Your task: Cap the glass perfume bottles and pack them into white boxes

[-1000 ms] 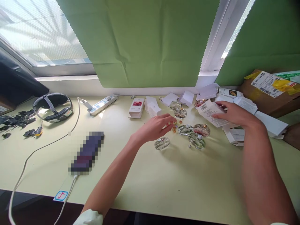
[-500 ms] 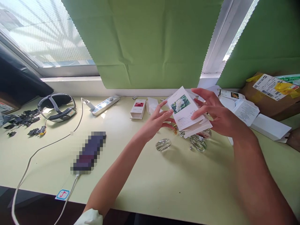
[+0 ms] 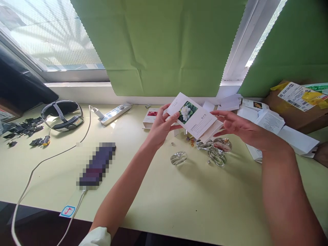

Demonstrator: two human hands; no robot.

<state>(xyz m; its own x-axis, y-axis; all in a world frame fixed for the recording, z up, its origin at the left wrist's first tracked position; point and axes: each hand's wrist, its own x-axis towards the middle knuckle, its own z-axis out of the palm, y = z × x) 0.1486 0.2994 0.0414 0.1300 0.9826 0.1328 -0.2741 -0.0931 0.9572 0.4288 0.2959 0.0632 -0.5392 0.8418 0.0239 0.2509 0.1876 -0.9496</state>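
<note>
Headset (image 3: 69, 123) left of power strip (image 3: 116, 114); cardboard box (image 3: 279, 102).

Green blind (image 3: 166, 48) (scalloped edges) beside bright window (image 3: 56, 37), pale yellow table (image 3: 194, 201) below

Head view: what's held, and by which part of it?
White-flower box, by its left corner, in the left grip, thumb on front. Right grip is at the flap end; whether it holds, unclear.

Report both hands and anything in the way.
Left hand grips white flower-print cardboard carton. Right hand at its flap end. Rounded clear-glass bottles sit below.
</note>
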